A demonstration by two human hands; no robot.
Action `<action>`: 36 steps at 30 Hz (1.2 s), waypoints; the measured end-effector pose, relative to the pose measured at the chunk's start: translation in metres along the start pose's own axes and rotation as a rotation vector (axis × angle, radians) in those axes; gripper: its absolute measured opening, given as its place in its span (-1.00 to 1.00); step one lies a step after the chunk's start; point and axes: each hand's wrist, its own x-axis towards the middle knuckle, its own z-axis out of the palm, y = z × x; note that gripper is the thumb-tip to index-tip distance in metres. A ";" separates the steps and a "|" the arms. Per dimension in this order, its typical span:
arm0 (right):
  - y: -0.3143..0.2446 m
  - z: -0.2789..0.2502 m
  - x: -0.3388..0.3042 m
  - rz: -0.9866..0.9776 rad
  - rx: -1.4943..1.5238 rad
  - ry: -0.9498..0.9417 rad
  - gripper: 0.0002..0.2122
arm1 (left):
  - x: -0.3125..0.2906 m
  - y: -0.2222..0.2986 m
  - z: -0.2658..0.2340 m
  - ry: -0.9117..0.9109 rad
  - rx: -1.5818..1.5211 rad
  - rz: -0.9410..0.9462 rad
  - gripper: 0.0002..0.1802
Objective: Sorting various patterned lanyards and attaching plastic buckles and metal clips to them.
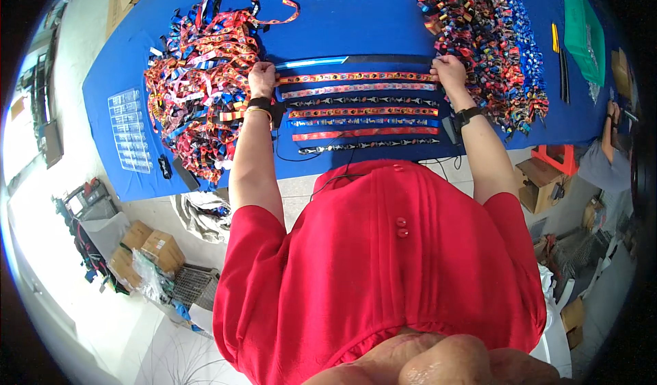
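Several patterned straps lie in parallel rows on the blue table [342,15] in front of me. My left hand [262,80] is closed at the left end of an orange patterned strap [356,78], the far one of the printed rows. At its right end, my right hand [449,71] pinches with thumb and forefinger, so the strap stretches straight between both hands. Just beyond it runs a narrow strip [387,59], shiny blue-white at the left and dark at the right. Nearer me lie a pink strap [356,90], a black patterned strap [359,101] and a red strap [363,134].
A big heap of colourful straps [205,77] lies left of my left hand. Another dense pile [489,49] covers the table at the right. Farther right stands a green bin [582,39]; a clear compartmented tray [129,132] lies at left. A person's arm [608,135] shows at far right.
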 end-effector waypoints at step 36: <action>-0.024 0.006 -0.025 -0.163 -0.630 0.188 -0.64 | 0.000 -0.011 -0.003 0.196 0.591 0.332 -0.65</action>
